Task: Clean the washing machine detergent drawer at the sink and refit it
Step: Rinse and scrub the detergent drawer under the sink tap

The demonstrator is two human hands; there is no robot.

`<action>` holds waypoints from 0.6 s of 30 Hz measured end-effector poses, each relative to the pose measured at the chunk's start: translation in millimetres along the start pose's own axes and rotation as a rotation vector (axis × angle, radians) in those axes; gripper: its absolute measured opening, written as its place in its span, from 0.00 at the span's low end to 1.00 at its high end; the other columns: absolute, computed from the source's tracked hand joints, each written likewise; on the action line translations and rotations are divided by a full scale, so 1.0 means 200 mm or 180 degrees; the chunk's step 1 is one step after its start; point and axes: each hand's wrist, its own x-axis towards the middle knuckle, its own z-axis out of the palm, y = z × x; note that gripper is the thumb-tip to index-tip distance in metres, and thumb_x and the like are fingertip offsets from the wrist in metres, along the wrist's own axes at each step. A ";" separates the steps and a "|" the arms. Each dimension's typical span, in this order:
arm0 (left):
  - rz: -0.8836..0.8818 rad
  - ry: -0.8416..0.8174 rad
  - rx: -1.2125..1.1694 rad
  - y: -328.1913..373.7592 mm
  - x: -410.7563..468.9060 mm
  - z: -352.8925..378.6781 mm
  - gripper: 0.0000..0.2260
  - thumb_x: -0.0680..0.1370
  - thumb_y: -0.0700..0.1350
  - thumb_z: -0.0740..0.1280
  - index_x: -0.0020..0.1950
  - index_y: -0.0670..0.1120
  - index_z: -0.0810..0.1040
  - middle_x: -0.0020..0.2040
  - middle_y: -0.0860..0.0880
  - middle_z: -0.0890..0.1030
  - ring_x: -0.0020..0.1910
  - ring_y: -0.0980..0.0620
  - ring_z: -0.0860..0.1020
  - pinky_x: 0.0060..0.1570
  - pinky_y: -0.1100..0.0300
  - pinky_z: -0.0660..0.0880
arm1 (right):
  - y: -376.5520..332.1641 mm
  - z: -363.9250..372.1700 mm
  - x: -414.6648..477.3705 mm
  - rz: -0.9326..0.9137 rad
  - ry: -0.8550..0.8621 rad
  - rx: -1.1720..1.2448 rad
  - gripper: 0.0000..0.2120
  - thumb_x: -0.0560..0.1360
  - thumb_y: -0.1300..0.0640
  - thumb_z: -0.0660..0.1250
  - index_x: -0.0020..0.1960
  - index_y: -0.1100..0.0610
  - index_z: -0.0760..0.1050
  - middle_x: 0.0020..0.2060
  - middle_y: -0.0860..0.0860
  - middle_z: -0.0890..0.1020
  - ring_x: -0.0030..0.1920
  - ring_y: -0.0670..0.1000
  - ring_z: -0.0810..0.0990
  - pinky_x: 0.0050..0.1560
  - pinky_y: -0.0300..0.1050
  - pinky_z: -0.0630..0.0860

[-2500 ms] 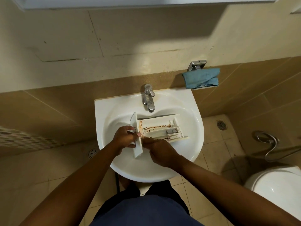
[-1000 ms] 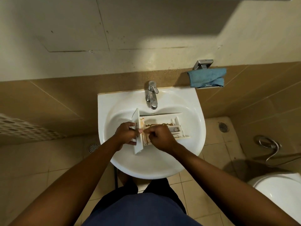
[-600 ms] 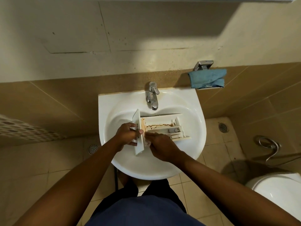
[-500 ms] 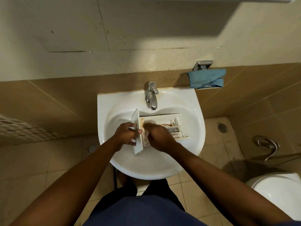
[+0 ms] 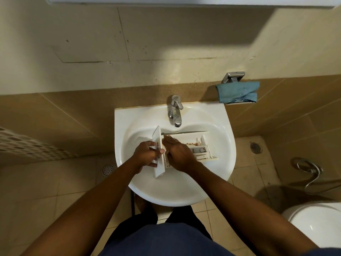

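The detergent drawer [image 5: 201,147] lies lengthwise across the bowl of the white sink [image 5: 228,145], its front panel [image 5: 159,163] standing on edge at the left and its far end close to the right wall of the bowl. Open basin shows in front of it, and the tap [image 5: 175,112] stands just behind. The left hands [image 5: 145,155] grips the front panel, thumb hooked over its upper edge. The right hands [image 5: 180,154] is laid over the near compartment with fingers bent down toward the drawer's far wall; whether they pinch anything cannot be told. Brown residue streaks the drawer's inside. A blue cloth [image 5: 238,91] hangs on a wall holder to the right, and a toilet [image 5: 313,222] sits lower right on the tiled floor. Compared with 2.5 s ago, the right hand has moved from the drawer's near edge into the compartment, while the left keeps its hold.
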 end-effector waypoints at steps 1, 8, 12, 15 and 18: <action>0.0004 0.0004 0.0006 0.00 0.00 0.00 0.28 0.74 0.44 0.79 0.72 0.43 0.73 0.58 0.39 0.83 0.52 0.39 0.84 0.44 0.41 0.85 | -0.01 0.02 -0.04 -0.0031 0.0007 0.0009 0.24 0.75 0.65 0.66 0.71 0.63 0.73 0.70 0.62 0.76 0.65 0.65 0.79 0.62 0.59 0.80; 0.0005 -0.0017 0.0028 0.00 -0.01 0.00 0.29 0.75 0.45 0.78 0.74 0.43 0.72 0.58 0.40 0.83 0.52 0.41 0.84 0.40 0.47 0.85 | 0.03 -0.06 -0.12 0.0063 -0.0106 -0.0022 0.18 0.75 0.64 0.62 0.63 0.61 0.81 0.58 0.60 0.84 0.56 0.63 0.84 0.56 0.54 0.82; -0.0022 0.0041 -0.0003 0.00 0.00 0.00 0.28 0.75 0.44 0.79 0.72 0.43 0.73 0.57 0.39 0.83 0.51 0.41 0.84 0.40 0.46 0.85 | 0.02 -0.03 0.02 -0.0088 -0.0102 0.0004 0.25 0.74 0.67 0.65 0.71 0.64 0.73 0.70 0.62 0.76 0.68 0.64 0.76 0.66 0.56 0.77; 0.0002 0.0046 0.0044 0.00 0.00 0.01 0.28 0.75 0.44 0.78 0.72 0.43 0.73 0.60 0.39 0.82 0.52 0.40 0.83 0.41 0.46 0.86 | 0.00 0.03 -0.07 -0.0218 -0.0179 -0.0046 0.25 0.74 0.67 0.68 0.71 0.63 0.74 0.69 0.61 0.76 0.61 0.65 0.81 0.60 0.55 0.81; 0.0038 0.0009 0.0109 -0.01 0.00 0.01 0.29 0.75 0.46 0.78 0.74 0.43 0.72 0.62 0.40 0.81 0.53 0.40 0.84 0.40 0.47 0.86 | 0.00 0.01 -0.22 -0.0319 -0.0148 -0.0173 0.18 0.76 0.65 0.66 0.65 0.61 0.80 0.64 0.59 0.82 0.59 0.62 0.83 0.58 0.52 0.81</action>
